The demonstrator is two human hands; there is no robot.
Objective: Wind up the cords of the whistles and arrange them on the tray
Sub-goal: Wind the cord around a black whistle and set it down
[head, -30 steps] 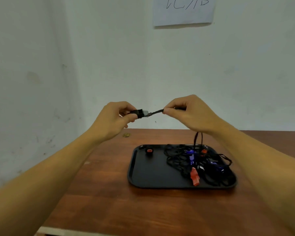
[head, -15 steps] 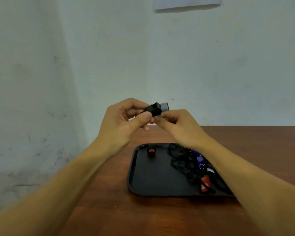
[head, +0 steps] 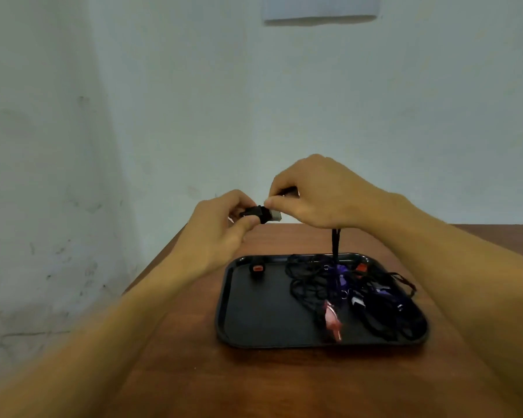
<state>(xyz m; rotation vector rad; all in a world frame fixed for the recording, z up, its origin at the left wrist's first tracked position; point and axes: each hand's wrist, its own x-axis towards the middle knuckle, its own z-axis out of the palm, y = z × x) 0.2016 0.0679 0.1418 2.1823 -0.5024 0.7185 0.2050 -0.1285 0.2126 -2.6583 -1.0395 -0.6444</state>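
- The left hand [head: 221, 227] is raised above the far left part of the table, its thumb and curled fingers pinching a black whistle [head: 261, 213] with a grey end that points toward the other hand.
- The right hand [head: 317, 194] sits just beside it, a little higher, with fingers curled and thumb and forefinger pinching the black cord [head: 335, 242] right at the whistle's grey end.
- From under the right hand the cord hangs straight down — a doubled strand — and reaches the tangle on the tray.
- The black tray [head: 254, 315] lies on the brown wooden table [head: 194, 372], below and slightly to the right of the hands.
- In the tray's far left corner sits a small wound whistle [head: 257, 269], black with a red-orange face, well apart from the rest.
- The right half of the tray holds a loose pile of cords [head: 308, 291] — black strands mixed with purple whistles [head: 341, 271], a red whistle [head: 332, 319] near the front, and another red one [head: 361, 267] toward the back edge.
- One cord loop drapes over the tray's right rim onto the table.
- The picture is somewhat blurred, so the pile's finer details cannot be told.
- A pale wall [head: 163, 101] stands behind the table, with the lower edge of a paper sheet [head: 320, 10] on it at the top.
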